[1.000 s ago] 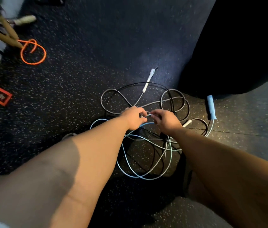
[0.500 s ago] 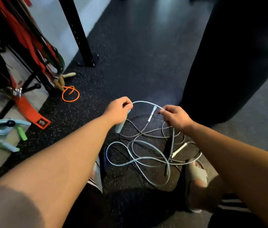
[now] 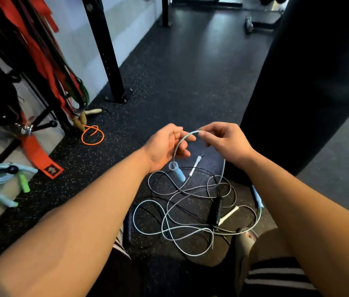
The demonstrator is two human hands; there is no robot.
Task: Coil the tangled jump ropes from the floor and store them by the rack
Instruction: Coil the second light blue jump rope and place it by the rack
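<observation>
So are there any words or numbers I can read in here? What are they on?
Black patch on the end of the red strap: pale marks, too blurred to read.
Light blue jump rope, handle and cord: no words show.
Nothing else in view has writing that can be made out.

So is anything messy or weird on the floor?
Yes. The jump ropes lie in one tangled heap on the floor, grey, black and pale blue cords crossing. The left hand and right hand hold the pale blue rope, its handle dangling. An orange cord lies loose by the rack.
</observation>
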